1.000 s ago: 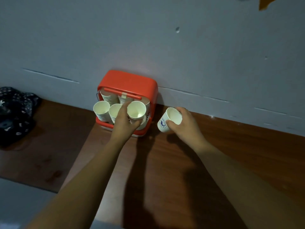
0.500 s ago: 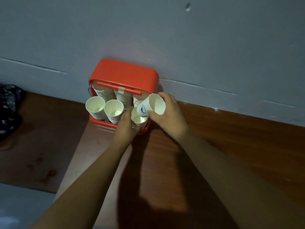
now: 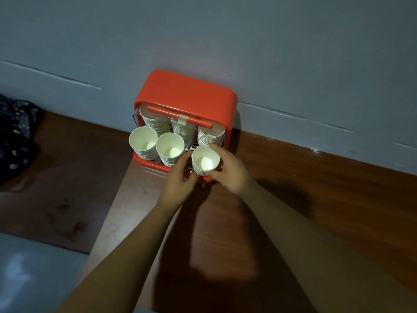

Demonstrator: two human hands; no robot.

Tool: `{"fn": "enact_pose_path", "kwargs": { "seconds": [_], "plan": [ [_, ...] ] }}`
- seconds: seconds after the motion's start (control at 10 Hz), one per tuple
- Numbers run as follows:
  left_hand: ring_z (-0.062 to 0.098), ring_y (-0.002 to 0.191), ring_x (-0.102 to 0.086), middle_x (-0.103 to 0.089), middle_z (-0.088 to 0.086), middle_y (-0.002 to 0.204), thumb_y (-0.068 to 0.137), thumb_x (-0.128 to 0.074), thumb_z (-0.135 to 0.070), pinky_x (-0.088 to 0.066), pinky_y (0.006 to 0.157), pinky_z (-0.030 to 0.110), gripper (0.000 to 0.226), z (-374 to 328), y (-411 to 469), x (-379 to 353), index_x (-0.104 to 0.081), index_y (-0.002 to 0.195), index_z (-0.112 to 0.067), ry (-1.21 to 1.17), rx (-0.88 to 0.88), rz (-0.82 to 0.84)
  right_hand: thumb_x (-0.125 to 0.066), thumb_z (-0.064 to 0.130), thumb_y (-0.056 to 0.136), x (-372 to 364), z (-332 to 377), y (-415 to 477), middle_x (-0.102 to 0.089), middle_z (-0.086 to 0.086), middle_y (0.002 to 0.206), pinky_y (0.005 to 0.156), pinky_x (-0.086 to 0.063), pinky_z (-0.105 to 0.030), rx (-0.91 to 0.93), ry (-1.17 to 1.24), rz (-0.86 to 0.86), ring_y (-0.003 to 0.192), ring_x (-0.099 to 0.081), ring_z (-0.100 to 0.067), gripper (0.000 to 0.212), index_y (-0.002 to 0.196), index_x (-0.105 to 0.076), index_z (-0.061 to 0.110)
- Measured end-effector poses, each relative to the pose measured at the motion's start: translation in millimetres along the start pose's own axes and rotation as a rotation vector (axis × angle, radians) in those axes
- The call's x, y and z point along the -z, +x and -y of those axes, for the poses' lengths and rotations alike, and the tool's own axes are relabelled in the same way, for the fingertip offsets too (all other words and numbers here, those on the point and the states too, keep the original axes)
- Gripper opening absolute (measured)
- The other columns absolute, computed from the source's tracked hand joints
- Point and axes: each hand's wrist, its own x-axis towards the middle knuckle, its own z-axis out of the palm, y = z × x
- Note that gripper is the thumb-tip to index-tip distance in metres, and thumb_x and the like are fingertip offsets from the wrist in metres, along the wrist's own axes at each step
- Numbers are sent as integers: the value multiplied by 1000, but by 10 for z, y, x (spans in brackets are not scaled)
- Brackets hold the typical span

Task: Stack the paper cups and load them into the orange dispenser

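The left hand (image 3: pixel 178 182) and right hand (image 3: pixel 233 176) curled fingers round the cup stack (image 3: pixel 205 160); an uneven push could jam it in the dispenser (image 3: pixel 187 91).

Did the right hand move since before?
Yes. The right hand moved left, from beside the orange dispenser to its front right cup stack, which it now grips.
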Motion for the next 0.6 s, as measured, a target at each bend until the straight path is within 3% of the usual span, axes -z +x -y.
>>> {"fn": "enact_pose_path", "kwargs": {
  "seconds": [0.1,0.2,0.3,0.4,0.5,0.6],
  "plan": [
    [13,128,-56,-58,-10,139,94,-60,-32,-48,107,46,50,-32,-6,31,-50,143,-29,-49,10,34,-85,13,71,-14,-27,-9,-59,6,130,100,-49,-32,-54,97,-23,118,-52,-5,75,137,-51,21],
    [14,129,-55,-59,-10,138,97,-60,-35,-46,108,48,48,-47,19,43,-49,143,-31,-36,-12,50,-82,8,74,-31,-63,-45,-59,15,119,92,-50,-21,-59,179,-43,109,-56,5,67,133,-53,20],
    [12,131,-54,-58,-9,139,97,-58,-35,-46,109,48,49,4,56,29,-48,144,-29,-12,-15,51,-78,6,77,-70,-87,-99,-60,10,124,91,-46,-11,-37,135,-88,112,-55,3,65,136,-52,18],
    [8,135,-49,-55,-8,144,98,-53,-38,-43,112,39,52,13,76,10,-44,148,-27,37,-6,42,-75,7,79,-145,-121,-114,-61,0,130,97,-52,-32,-40,110,-136,118,-55,-10,64,137,-50,18],
    [7,134,-49,-54,-8,145,100,-51,-39,-41,108,29,52,-24,44,4,-43,149,-24,67,-9,52,-75,11,81,-189,-54,-155,-59,0,133,101,-50,-39,-66,96,-147,122,-53,-12,65,139,-47,20],
    [10,128,-54,-59,-5,139,97,-50,-45,-44,107,35,51,-15,23,-12,-50,143,-22,91,32,10,-79,20,79,-178,-27,-195,-55,-2,139,104,-41,-29,-101,56,-143,128,-50,-15,71,141,-44,18]
  ]
}}
